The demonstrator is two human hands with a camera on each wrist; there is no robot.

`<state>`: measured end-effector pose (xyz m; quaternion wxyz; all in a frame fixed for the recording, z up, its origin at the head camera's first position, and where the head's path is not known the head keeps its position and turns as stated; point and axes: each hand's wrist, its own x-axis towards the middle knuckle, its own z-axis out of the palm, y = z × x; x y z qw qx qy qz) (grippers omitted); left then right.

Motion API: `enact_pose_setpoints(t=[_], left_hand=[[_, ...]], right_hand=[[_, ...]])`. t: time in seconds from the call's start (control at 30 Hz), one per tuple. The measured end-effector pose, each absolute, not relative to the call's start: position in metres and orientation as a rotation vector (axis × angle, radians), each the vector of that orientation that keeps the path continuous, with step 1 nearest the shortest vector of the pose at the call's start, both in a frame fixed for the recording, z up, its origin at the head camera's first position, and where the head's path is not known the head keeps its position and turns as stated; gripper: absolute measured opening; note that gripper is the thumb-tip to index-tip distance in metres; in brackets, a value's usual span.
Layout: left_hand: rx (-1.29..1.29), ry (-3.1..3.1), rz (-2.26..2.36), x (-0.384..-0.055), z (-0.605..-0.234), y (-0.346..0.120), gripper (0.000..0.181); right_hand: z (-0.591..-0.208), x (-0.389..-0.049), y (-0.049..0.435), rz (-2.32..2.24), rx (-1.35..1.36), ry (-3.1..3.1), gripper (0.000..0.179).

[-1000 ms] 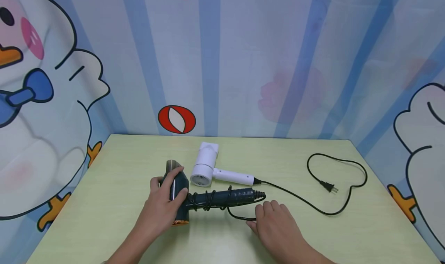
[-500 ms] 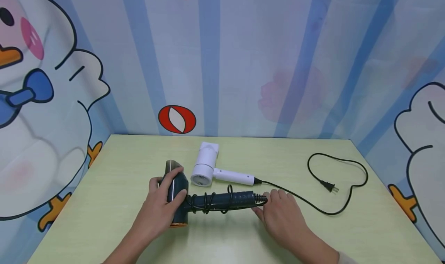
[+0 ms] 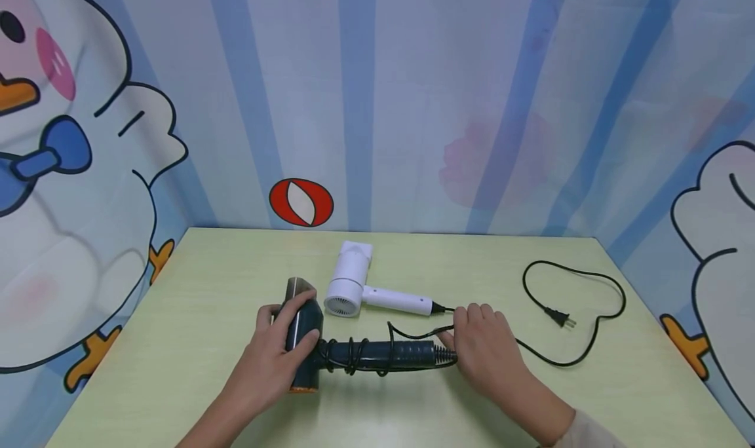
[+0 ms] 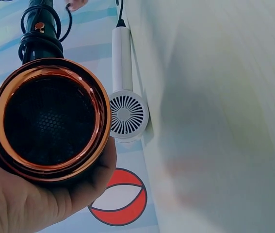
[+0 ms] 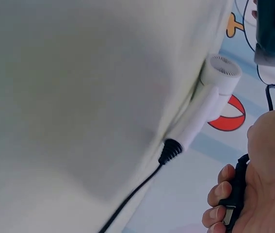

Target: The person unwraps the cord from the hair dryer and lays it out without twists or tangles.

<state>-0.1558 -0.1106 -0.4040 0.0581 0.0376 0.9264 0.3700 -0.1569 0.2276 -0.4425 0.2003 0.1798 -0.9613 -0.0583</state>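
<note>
My left hand [image 3: 268, 356] grips the barrel of a dark teal hair dryer [image 3: 304, 350], thumb on the near side of it. Its copper-rimmed end [image 4: 101, 121] faces the camera in the left wrist view. A black cord [image 3: 351, 356] winds in loose loops round its handle, which points right. Beyond the handle's tip, my right hand [image 3: 489, 346] has its fingers curled round the cord's black plug [image 5: 235, 196], as the right wrist view shows. From that hand a stretch of cord runs back to the handle's far side.
A white hair dryer [image 3: 348, 278] lies behind the dark one on the pale table [image 3: 206, 271]. Its black cord runs right, passing behind my right hand, to a two-pin plug [image 3: 557, 316]. A printed curtain [image 3: 401, 107] stands along the table's back edge.
My right hand has moved away from me, bringing the free cord from the handle's near side round the tip to its far side. The dark hair dryer has shifted slightly toward me.
</note>
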Motion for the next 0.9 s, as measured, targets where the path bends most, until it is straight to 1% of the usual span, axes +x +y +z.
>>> enact_pose_setpoints(t=[0.23, 0.5, 0.9], left_hand=[[0.140, 2.817, 1.099, -0.154, -0.407, -0.113, 0.056], [0.141, 2.815, 1.096, -0.155, -0.411, -0.116, 0.056], [0.102, 2.838, 1.042, -0.163, -0.419, -0.119, 0.057]], right_hand=[[-0.429, -0.165, 0.230, -0.124, 0.473, -2.700, 0.046], [-0.415, -0.170, 0.229, -0.091, 0.497, -2.674, 0.045], [-0.393, -0.160, 0.220, -0.017, 0.482, -2.679, 0.040]])
